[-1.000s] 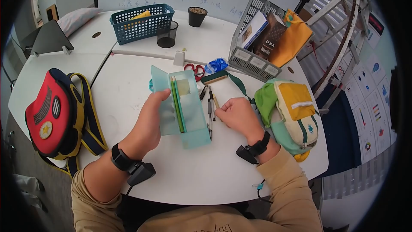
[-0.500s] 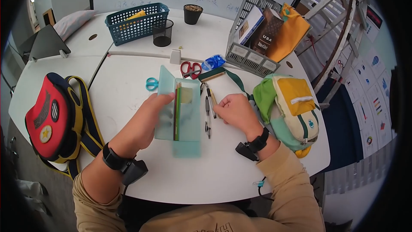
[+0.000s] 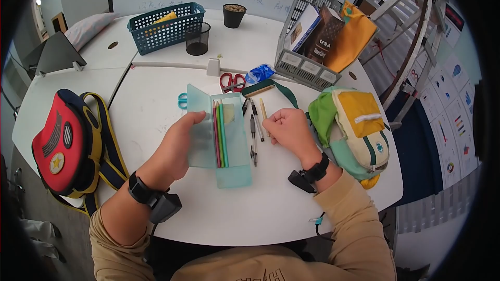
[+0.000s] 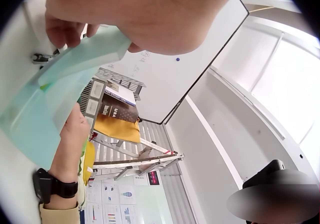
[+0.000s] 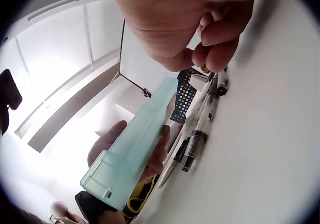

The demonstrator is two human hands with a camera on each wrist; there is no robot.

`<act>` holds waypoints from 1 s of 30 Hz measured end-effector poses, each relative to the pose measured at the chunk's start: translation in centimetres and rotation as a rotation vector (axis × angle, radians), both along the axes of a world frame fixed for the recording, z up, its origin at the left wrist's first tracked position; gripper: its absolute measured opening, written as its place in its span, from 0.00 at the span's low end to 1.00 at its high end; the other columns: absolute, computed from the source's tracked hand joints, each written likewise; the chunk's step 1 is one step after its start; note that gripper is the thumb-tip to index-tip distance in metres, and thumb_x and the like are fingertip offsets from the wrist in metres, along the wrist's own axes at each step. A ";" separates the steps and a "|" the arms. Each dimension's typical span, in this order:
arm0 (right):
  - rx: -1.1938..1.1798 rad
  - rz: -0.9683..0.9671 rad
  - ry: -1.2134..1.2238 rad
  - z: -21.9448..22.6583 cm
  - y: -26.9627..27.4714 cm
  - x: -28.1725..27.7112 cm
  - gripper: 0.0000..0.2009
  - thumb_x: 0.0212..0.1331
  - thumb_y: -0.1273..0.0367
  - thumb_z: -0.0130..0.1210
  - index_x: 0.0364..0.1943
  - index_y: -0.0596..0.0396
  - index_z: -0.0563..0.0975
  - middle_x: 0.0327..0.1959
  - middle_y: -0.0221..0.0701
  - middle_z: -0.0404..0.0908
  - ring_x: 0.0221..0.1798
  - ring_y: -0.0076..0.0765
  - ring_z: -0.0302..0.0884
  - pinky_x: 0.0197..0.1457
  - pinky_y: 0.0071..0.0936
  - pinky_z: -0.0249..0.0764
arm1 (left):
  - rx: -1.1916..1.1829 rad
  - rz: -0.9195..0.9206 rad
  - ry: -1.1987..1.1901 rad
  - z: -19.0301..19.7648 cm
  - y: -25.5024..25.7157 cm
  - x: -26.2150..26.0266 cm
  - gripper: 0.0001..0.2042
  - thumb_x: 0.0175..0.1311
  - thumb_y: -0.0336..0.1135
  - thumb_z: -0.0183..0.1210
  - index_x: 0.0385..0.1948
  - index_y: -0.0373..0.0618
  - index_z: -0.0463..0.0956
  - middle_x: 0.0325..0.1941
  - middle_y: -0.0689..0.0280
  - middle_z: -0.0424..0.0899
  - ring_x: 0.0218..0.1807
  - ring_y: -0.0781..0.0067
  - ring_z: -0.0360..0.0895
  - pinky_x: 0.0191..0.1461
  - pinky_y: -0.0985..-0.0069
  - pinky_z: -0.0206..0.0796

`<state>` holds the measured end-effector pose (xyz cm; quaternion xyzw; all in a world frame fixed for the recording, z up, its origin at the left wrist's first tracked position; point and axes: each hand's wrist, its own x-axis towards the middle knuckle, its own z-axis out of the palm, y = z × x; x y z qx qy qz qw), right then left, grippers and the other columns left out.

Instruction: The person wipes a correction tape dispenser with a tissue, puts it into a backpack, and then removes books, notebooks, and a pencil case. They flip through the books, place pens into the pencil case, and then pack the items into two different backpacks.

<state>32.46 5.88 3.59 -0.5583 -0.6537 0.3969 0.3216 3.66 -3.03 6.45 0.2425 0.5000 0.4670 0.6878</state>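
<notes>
Clearly light, stiff plastic case (image 3: 221, 135): left hand (image 3: 177, 145) grips lid edge, thumb over. Right hand (image 3: 286, 127) curled, pinching slim yellow pencil (image 3: 263, 112); hold mid-shaft.

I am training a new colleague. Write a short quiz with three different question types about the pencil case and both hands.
1. True or false: the pencil case lies open.
2. Which hand grips the case lid? A) left hand B) right hand
3. Fill in: the right hand pinches a yellow ____ beside the pens.

Key: 1 true; 2 A; 3 pencil.
</notes>
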 end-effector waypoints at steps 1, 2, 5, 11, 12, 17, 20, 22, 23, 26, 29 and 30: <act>-0.006 0.013 0.063 0.4 -0.2 -0.3 0.11 0.67 0.69 0.72 0.35 0.66 0.87 0.24 0.32 0.89 0.22 0.23 0.86 0.29 0.23 0.79 | -0.006 0.019 -0.006 0.2 -0.1 0.3 0.27 0.84 0.53 0.56 0.72 0.43 0.78 0.66 0.57 0.85 0.66 0.60 0.85 0.73 0.56 0.78; -0.013 0.026 0.125 1.0 -0.8 -0.5 0.09 0.68 0.71 0.70 0.36 0.66 0.87 0.25 0.31 0.89 0.22 0.22 0.85 0.27 0.22 0.77 | -0.014 0.038 -0.012 0.2 -0.1 0.6 0.27 0.85 0.53 0.55 0.73 0.43 0.77 0.68 0.57 0.85 0.67 0.59 0.84 0.74 0.56 0.77; -0.067 0.108 0.276 1.0 -2.1 -1.3 0.06 0.69 0.75 0.68 0.38 0.66 0.86 0.26 0.31 0.89 0.22 0.20 0.83 0.26 0.21 0.74 | 0.008 -0.016 -0.068 -0.2 -0.1 0.8 0.28 0.86 0.53 0.54 0.75 0.42 0.75 0.71 0.55 0.83 0.72 0.57 0.83 0.78 0.54 0.74; -0.171 0.186 0.267 2.2 -4.4 -2.7 0.04 0.70 0.77 0.66 0.37 0.66 0.85 0.27 0.31 0.89 0.23 0.19 0.80 0.27 0.21 0.75 | 0.032 -0.051 -0.080 -0.8 -0.6 1.6 0.24 0.87 0.52 0.55 0.70 0.46 0.80 0.66 0.59 0.88 0.66 0.59 0.87 0.74 0.53 0.79; -0.182 0.183 0.262 2.2 -4.5 -2.7 0.04 0.70 0.77 0.66 0.37 0.66 0.85 0.27 0.31 0.89 0.23 0.19 0.80 0.27 0.21 0.75 | 0.031 -0.046 -0.083 -1.2 -0.5 1.6 0.24 0.87 0.52 0.55 0.70 0.47 0.80 0.66 0.59 0.88 0.66 0.59 0.87 0.74 0.53 0.79; -0.177 0.241 0.215 2.5 -4.8 -2.7 0.11 0.74 0.69 0.72 0.36 0.63 0.86 0.25 0.28 0.88 0.22 0.16 0.79 0.27 0.19 0.74 | 0.067 -0.009 -0.107 -2.4 0.0 1.5 0.23 0.87 0.52 0.55 0.70 0.49 0.80 0.64 0.60 0.89 0.64 0.60 0.88 0.74 0.54 0.79; -0.064 0.193 0.223 2.1 -4.3 -2.6 0.15 0.77 0.64 0.73 0.36 0.61 0.86 0.24 0.25 0.87 0.22 0.15 0.78 0.27 0.19 0.73 | 0.080 0.020 -0.088 -0.4 -0.4 1.3 0.27 0.86 0.53 0.54 0.75 0.45 0.74 0.70 0.57 0.85 0.70 0.57 0.85 0.78 0.53 0.74; -0.017 0.142 0.273 1.4 -3.5 -2.3 0.16 0.79 0.63 0.72 0.36 0.60 0.86 0.24 0.24 0.86 0.23 0.15 0.77 0.28 0.19 0.73 | 0.053 0.098 -0.099 0.4 -0.2 0.8 0.26 0.86 0.53 0.54 0.74 0.45 0.76 0.68 0.58 0.87 0.67 0.56 0.86 0.77 0.53 0.75; -0.024 0.127 0.313 0.9 -2.7 -1.9 0.16 0.80 0.62 0.72 0.36 0.60 0.86 0.25 0.24 0.87 0.24 0.15 0.78 0.29 0.19 0.73 | 0.044 0.140 -0.104 0.7 0.1 0.3 0.26 0.86 0.53 0.55 0.74 0.46 0.77 0.67 0.58 0.87 0.66 0.56 0.87 0.77 0.53 0.76; 0.011 0.131 0.323 -1.0 -1.0 -1.5 0.14 0.81 0.63 0.70 0.40 0.60 0.86 0.28 0.25 0.87 0.29 0.17 0.80 0.35 0.21 0.76 | 0.141 0.297 -0.200 -0.6 1.6 -2.1 0.23 0.86 0.52 0.53 0.67 0.46 0.81 0.62 0.61 0.90 0.63 0.58 0.87 0.74 0.53 0.77; 0.195 0.232 0.082 -1.1 -0.9 -1.1 0.10 0.79 0.64 0.72 0.47 0.59 0.88 0.37 0.25 0.88 0.38 0.17 0.83 0.40 0.22 0.79 | 0.201 0.396 -0.232 -0.4 1.7 -3.0 0.23 0.85 0.52 0.55 0.68 0.45 0.80 0.64 0.61 0.88 0.64 0.60 0.86 0.76 0.57 0.74; 0.280 0.280 -0.034 -0.8 -0.8 -1.0 0.10 0.78 0.65 0.73 0.49 0.58 0.89 0.40 0.25 0.89 0.42 0.17 0.84 0.42 0.22 0.79 | 0.206 0.430 -0.217 -0.1 1.7 -2.9 0.23 0.85 0.52 0.55 0.68 0.45 0.80 0.64 0.61 0.88 0.65 0.60 0.86 0.76 0.57 0.74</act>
